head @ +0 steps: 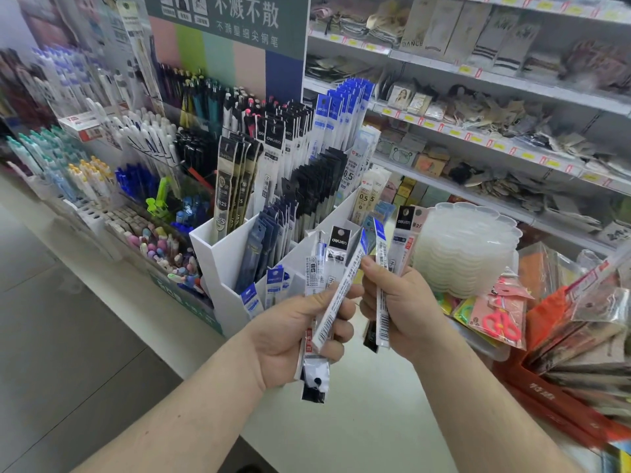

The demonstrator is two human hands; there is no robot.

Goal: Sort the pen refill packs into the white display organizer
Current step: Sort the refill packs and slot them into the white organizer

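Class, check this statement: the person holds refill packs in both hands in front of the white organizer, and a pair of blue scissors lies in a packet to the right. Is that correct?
One detail is wrong: the scissors are pink, not blue, as the head view shows. The rest holds: the left hand and right hand both grip refill packs in front of the white organizer.

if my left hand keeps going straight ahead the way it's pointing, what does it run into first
Probably the white display organizer. The left hand, gripping a bundle of refill packs, points up and forward toward its front compartments, where blue-topped packs stand. Depth is unclear from one view, so the gap can't be judged.
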